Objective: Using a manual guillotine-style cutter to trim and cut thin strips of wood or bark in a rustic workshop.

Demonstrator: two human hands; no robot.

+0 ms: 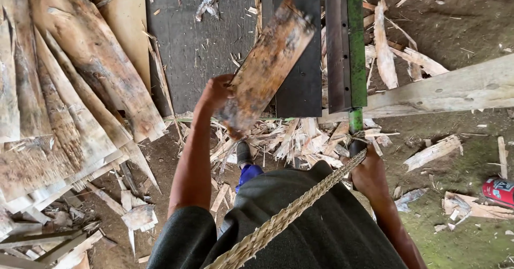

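Note:
My left hand [215, 91] grips the near end of a flat, weathered wooden slat [267, 65], holding it tilted up over a dark wooden board [198, 39]. My right hand [368, 171] is closed around the lower end of a green handle [355, 120] attached to a long dark metal blade [338, 44] that runs along the board's right edge. A braided straw rope [289, 215] crosses my dark shirt toward the right hand.
A stack of rough wooden slats [69, 97] lies at the left. Chips and splinters [300, 138] litter the dirt below the board. A pale wooden beam [455, 89] runs right. A red can [499, 190] lies on the ground at far right. My shoe [244, 154] shows below.

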